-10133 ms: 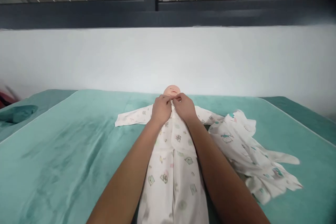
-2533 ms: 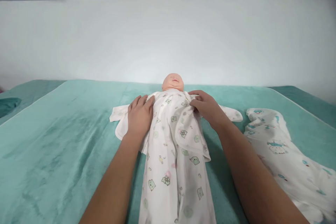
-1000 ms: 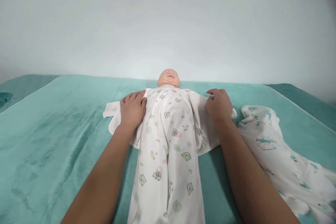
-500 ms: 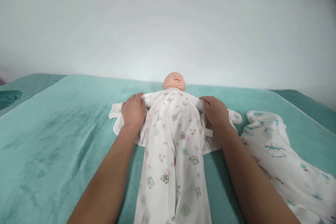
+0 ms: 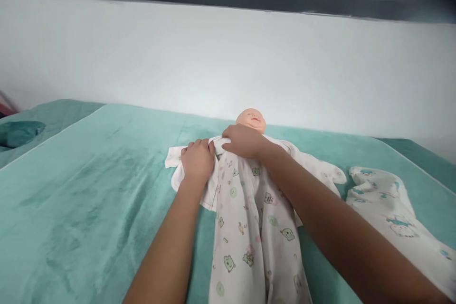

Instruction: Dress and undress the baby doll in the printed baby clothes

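Observation:
A baby doll [image 5: 252, 119] lies face up, its body covered by a long white baby garment [image 5: 245, 228] printed with green bears. Beneath it a white baby jacket [image 5: 320, 166] is spread, one sleeve out to each side. Curled over the white sleeve at the doll's left-hand side in view is my left hand [image 5: 198, 159]. My right hand [image 5: 245, 141] reaches across the doll's chest, thumb and fingers closing around the upper part of that same sleeve, just below the head. My hands hide part of the sleeve and of the neckline.
Teal plush bedding [image 5: 89, 209] lies under everything. To the right rests another white printed baby garment [image 5: 395, 218]. Behind the doll's head stands a white wall [image 5: 213, 57] with a dark band above. A dark green rounded thing [image 5: 21, 133] is at far left.
My right hand has left the right-hand sleeve and crossed over the doll's chest to the left-hand sleeve. My left hand stays on that sleeve. The view has shifted slightly.

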{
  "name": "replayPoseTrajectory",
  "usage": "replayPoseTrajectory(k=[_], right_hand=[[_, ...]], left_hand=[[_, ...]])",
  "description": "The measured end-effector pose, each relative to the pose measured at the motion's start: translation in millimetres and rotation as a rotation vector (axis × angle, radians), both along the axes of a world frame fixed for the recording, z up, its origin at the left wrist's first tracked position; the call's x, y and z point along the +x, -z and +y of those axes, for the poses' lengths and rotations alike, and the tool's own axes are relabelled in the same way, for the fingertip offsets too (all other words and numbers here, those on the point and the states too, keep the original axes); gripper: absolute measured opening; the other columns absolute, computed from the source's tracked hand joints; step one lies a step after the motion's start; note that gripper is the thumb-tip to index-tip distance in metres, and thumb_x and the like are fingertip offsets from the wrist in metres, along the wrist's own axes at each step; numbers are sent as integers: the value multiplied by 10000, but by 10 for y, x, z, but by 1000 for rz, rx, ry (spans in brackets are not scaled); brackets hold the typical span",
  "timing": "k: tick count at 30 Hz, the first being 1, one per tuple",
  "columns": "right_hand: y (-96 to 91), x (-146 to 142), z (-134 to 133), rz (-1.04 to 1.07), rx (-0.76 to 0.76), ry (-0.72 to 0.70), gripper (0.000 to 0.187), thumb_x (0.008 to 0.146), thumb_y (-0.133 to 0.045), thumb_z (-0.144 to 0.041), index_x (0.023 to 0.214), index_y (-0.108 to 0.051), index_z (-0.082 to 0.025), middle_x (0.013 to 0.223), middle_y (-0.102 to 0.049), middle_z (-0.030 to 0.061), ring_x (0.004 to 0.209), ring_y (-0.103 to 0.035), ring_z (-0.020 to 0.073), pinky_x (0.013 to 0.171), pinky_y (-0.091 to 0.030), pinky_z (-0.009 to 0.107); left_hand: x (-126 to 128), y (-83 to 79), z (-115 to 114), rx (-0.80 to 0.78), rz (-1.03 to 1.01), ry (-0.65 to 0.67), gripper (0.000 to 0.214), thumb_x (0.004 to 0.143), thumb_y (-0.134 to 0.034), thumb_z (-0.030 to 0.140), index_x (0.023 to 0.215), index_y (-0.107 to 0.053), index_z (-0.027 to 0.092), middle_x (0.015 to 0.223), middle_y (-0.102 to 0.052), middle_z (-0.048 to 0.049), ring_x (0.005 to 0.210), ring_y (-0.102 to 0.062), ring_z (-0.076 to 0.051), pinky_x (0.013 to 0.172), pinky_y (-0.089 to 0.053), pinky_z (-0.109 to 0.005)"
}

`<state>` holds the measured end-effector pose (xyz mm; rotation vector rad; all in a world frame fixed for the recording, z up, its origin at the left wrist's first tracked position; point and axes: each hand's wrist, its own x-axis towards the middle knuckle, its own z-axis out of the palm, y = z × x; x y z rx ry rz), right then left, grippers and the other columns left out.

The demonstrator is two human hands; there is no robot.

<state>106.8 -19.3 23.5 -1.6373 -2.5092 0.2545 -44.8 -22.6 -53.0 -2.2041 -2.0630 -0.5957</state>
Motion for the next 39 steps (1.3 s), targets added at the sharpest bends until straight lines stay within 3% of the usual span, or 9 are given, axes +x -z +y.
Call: replayPoseTrajectory(k=[4,8,14,19,26,29,31,34,39], right_hand=[[0,-320,282,-297,-167,-100,132,781,-599,-238,818,-716,-192,867,-729,112,799,-668,269,669,-472,353],[76,-449,350,-363,-228,-108,89,743,-649,-260,767,-721,-212,791,-725,81,761,-670,264,681,-465,360],[20,-216,318,-204,-168,-114,298,764,-668,-415,1043,-721,-325,953,-735,46,857,-667,279,710,-441,355],[-153,46,245,-201,-49,14,235,756,-726,-382,956,-718,-260,861,-711,47,866,-625,240,734,-388,335],[-337,459,223,-132,12,73,241,788,-706,-422,997,-707,-302,890,-705,44,829,-611,239,736,-381,346],[-286,365,180,-154,-4,39,259,841,-638,-447,1060,-692,-321,941,-707,47,817,-617,244,712,-383,353],[-228,212,148,-176,-21,-11,263,864,-603,-446,1082,-684,-324,954,-704,47,804,-625,245,689,-389,348],[-158,-17,133,-164,-30,-69,255,867,-599,-429,1073,-690,-309,995,-707,59,844,-642,259,689,-411,340],[-92,-10,176,-12,-91,-81,287,880,-573,-391,1122,-691,-291,1141,-717,44,998,-655,284,831,-469,381]], left_hand=[[-19,-1,1,-23,5,-3,427,1010,-281,347,994,-678,190,1003,-705,-112,1008,-617,-290,838,-425,-417],[-32,-22,-11,-42,-5,0,444,1013,-274,333,960,-689,184,990,-706,-116,1001,-618,-293,833,-421,-418],[-70,-73,-92,-2,-46,-22,457,1030,-243,361,1015,-668,195,1009,-698,-104,994,-638,-264,817,-429,-381],[-137,-87,-121,-2,-98,-58,448,1033,-231,344,1017,-651,189,1011,-694,-103,980,-651,-266,803,-440,-377],[-200,-78,-110,-140,-111,-69,347,971,-314,183,1052,-651,179,1032,-690,-126,1033,-638,-301,840,-466,-422],[-186,-72,-115,-28,-154,-35,482,909,-408,135,1385,-476,173,1290,-605,-149,1167,-575,-308,911,-464,-452],[-172,-63,-117,94,-142,56,593,903,-480,178,1483,-357,188,1422,-516,-147,1285,-487,-308,1033,-403,-492],[-170,-45,-107,122,-81,177,504,925,-507,243,1426,-451,239,1353,-581,-112,1254,-503,-301,1126,-290,-555],[-215,-30,-70,51,-57,46,388,934,-486,249,1312,-573,255,1196,-652,-86,1131,-575,-305,1091,-330,-579]])
